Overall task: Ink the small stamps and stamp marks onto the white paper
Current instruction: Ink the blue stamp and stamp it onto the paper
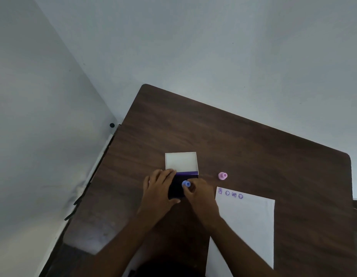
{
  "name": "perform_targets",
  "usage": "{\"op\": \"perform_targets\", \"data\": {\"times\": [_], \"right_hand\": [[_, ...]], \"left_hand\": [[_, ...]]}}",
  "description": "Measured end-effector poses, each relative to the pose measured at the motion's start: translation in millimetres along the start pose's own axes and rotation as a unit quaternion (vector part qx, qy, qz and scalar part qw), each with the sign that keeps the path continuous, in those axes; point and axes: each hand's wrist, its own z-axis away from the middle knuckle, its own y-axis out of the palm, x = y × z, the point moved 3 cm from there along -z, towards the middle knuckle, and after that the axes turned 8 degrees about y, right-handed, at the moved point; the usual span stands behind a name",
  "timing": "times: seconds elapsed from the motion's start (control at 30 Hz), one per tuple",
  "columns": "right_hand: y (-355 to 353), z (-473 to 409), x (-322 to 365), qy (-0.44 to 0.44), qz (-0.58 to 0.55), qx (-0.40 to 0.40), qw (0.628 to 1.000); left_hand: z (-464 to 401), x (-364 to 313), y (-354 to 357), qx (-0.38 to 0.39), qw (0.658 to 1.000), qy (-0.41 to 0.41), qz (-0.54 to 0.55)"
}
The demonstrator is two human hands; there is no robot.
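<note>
Both forearms reach in from the bottom edge. My left hand (160, 186) lies over the dark purple ink pad (176, 187), fingers and thumb curved round its near-left side, steadying it; its white lid (181, 161) stands open behind. My right hand (197, 191) pinches the small blue plastic stamp (186, 184), face down on the pad (inking, I judge). White paper sheet (245, 222) lies to the right of this grip, long axis running toward me, four purple marks (230, 193) along its far edge. Next print goes right of those. Small pink stamp (222, 175) sits loose on the brown wooden table (253, 148), beyond the paper.
</note>
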Motion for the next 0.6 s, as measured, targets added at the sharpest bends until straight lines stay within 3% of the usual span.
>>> {"op": "perform_targets", "data": {"times": [0.4, 0.6], "right_hand": [[22, -10, 1, 0.078, 0.017, 0.111, 0.991], [24, -10, 3, 0.063, 0.033, 0.085, 0.994]], "left_hand": [[-9, 3, 5, -0.005, 1.0, 0.021, -0.002], [-8, 3, 5, -0.019, 1.0, 0.024, 0.003]]}}
